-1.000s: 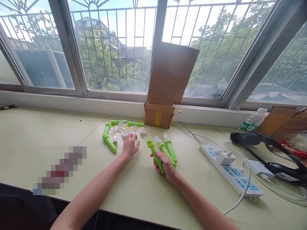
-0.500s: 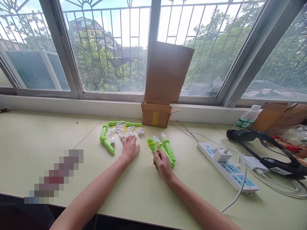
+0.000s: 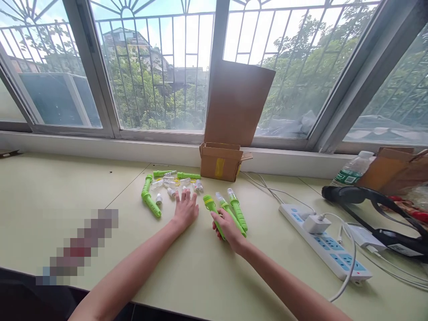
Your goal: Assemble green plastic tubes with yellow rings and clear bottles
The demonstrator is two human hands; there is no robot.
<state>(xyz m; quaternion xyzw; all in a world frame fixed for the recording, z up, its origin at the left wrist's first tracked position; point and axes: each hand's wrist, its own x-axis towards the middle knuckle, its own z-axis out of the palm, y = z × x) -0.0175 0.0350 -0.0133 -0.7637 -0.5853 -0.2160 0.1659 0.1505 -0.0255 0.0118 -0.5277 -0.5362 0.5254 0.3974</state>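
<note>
Green plastic tube (image 3: 210, 204); matt cardboard box (image 3: 208, 168); smooth tabletop (image 3: 187, 278).

two hands (image 3: 186, 209), seven green handles (image 3: 238, 213), one power strip (image 3: 323, 243), one bottle (image 3: 351, 170)

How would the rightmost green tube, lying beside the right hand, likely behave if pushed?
The rightmost green tube would probably roll sideways, as its body looks round. It seems stiff, lying straight. A neighbouring green tube lies close on its left, so a leftward push might move both.
</note>
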